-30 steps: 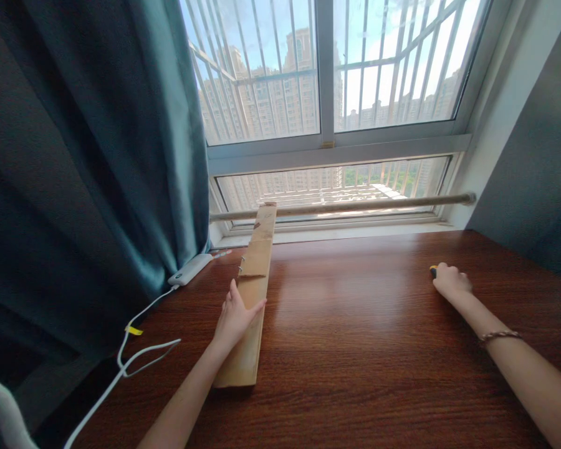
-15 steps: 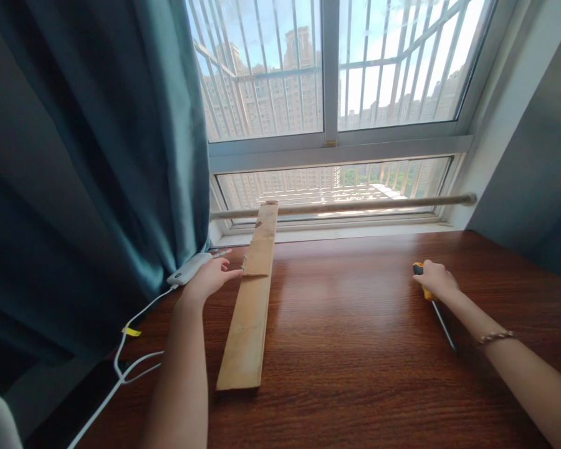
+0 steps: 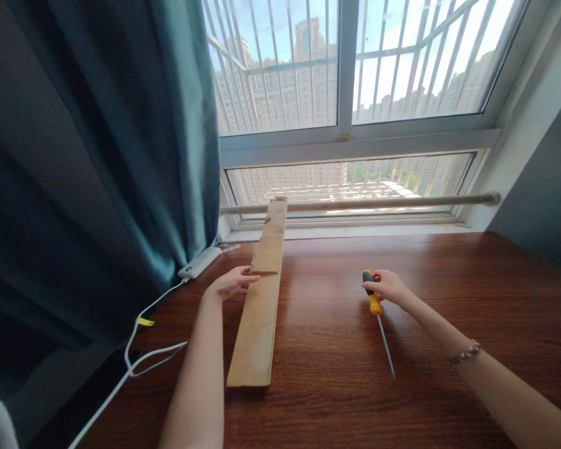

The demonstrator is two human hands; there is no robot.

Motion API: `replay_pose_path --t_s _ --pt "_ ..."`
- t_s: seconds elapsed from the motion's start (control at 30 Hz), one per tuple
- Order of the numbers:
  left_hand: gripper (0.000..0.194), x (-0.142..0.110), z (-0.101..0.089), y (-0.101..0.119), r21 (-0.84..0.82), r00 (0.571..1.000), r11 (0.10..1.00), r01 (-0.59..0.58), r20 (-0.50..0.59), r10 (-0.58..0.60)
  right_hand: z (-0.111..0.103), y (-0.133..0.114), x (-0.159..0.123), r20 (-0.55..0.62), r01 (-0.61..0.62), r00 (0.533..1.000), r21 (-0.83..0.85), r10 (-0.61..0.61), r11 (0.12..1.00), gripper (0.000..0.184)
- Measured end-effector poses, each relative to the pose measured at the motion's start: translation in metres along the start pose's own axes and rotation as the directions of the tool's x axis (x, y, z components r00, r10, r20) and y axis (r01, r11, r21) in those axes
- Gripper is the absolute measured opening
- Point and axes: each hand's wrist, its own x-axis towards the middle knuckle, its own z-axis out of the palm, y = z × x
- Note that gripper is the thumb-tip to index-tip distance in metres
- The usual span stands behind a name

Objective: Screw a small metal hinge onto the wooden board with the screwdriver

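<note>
A long pale wooden board [image 3: 257, 324] runs away from me across the table, its far end up at the white rail. A shorter wooden piece [image 3: 270, 251] lies on its far half, and small metal screws [image 3: 254, 259] stick out at that piece's left edge. My left hand [image 3: 234, 284] is at the board's left side, fingers stretched out and reaching over its edge beside the screws. To the right, my right hand [image 3: 387, 288] grips a screwdriver [image 3: 375, 304] by its black and yellow handle. Its metal shaft points down toward me.
The brown wood-grain table [image 3: 327, 349] reaches to the window [image 3: 346, 138]. A white rail [image 3: 383, 203] crosses in front of the glass. At left hang dark blue curtains [image 3: 168, 125], with a white power strip [image 3: 200, 262] and its white cable [image 3: 131, 349] below.
My right hand has brought the screwdriver left, closer to the board. My left hand has shifted slightly, its fingers now reaching over the board's edge. The view has turned slightly.
</note>
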Motion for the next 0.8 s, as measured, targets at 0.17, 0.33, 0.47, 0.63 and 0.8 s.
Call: replay_pose_path --t_s 0.17,0.33,0.47,0.63,0.8 --pt "0.053 0.015 0.0 -0.026 -0.273 0.998 0.961 -0.052 0.01 0.057 -0.011 0.003 -0.011 0.008 -0.02 1.0 0.145 0.019 0.989 0.021" --pt "0.052 0.027 0.026 -0.021 -0.339 0.999 0.94 -0.032 0.017 0.04 -0.028 0.021 -0.019 -0.056 -0.068 0.994 0.344 0.093 0.936 0.017" --pt "0.057 0.032 0.089 -0.004 -0.387 0.999 0.922 -0.023 0.03 0.038 -0.034 0.031 -0.02 -0.078 -0.064 0.991 0.461 0.112 0.885 0.019" --pt "0.057 0.041 0.168 0.009 -0.482 0.996 0.875 -0.043 0.047 0.074 -0.041 0.033 -0.024 -0.118 -0.002 0.989 0.61 0.094 0.792 0.02" --pt "0.057 0.049 0.209 0.012 -0.497 0.995 0.867 -0.01 0.081 0.058 -0.045 0.03 -0.033 -0.168 0.034 0.976 0.744 0.138 0.667 0.024"
